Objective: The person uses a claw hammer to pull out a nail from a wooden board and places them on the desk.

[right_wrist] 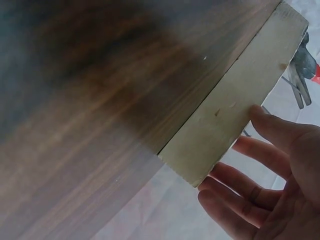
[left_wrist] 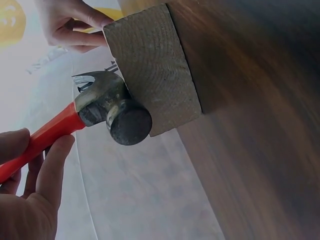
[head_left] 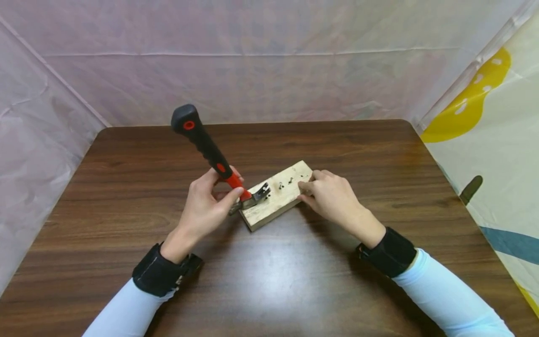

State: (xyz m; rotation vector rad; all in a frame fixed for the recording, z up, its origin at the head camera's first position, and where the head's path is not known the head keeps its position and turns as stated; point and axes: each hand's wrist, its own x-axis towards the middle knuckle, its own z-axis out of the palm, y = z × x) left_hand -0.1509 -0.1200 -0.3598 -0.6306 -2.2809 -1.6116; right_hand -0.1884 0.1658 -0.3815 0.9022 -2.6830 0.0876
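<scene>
A claw hammer (head_left: pixel 205 146) leans over the left end of a pale wooden block (head_left: pixel 263 213), its black grip pointing up and left. My left hand (head_left: pixel 202 203) pinches the red neck of the hammer between thumb and fingers. In the left wrist view the hammer head (left_wrist: pixel 102 102) overlaps the block's top edge, and a nail (left_wrist: pixel 85 86) shows at the claw. Several nails (head_left: pixel 280 186) stick up from the block's top. At the block's right end, my right hand (head_left: pixel 334 196) holds it, thumb (right_wrist: pixel 272 125) on the near edge and fingers over the top.
The block rests on a dark wood-grain table (head_left: pixel 126 210). Pale sheeting (head_left: pixel 252 84) hangs behind the table's far edge, and a patterned cloth (head_left: pixel 497 187) covers the right side. Each wrist wears a black strap (head_left: pixel 389 252).
</scene>
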